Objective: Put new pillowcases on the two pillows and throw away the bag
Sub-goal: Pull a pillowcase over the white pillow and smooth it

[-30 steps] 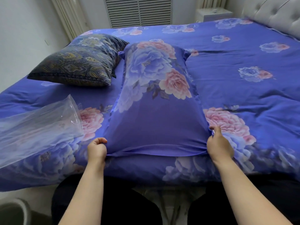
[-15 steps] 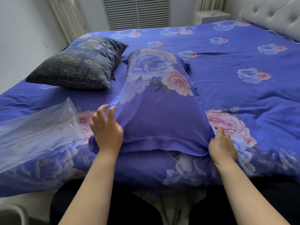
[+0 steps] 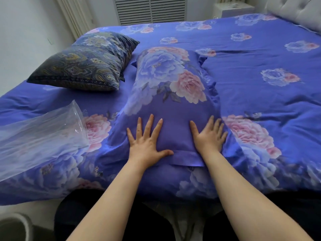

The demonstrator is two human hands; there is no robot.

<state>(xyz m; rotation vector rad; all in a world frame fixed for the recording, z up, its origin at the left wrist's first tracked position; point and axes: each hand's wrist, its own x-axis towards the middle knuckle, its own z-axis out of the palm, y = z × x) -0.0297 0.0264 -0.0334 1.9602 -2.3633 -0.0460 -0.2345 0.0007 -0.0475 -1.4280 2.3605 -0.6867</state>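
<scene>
A pillow in a blue pillowcase with large blue and pink flowers [image 3: 172, 91] lies lengthwise on the bed in front of me. My left hand [image 3: 147, 141] lies flat on its near end, fingers spread. My right hand [image 3: 209, 136] lies flat beside it on the same end, fingers straight. A second pillow in a dark paisley case [image 3: 85, 65] rests at the back left. A clear plastic bag [image 3: 40, 136] lies on the bed's left edge, its open mouth toward the pillows.
The bed wears a blue floral duvet [image 3: 260, 94]. A grey tufted headboard [image 3: 298, 13] is at the far right, a white nightstand [image 3: 232, 9] behind the bed. A grey bin's rim [image 3: 15, 223] shows at the bottom left on the floor.
Both hands let go of the pillowcase's near corners and moved inward onto the top of the pillow, now lying flat. The pillowcase's near flap has settled down.
</scene>
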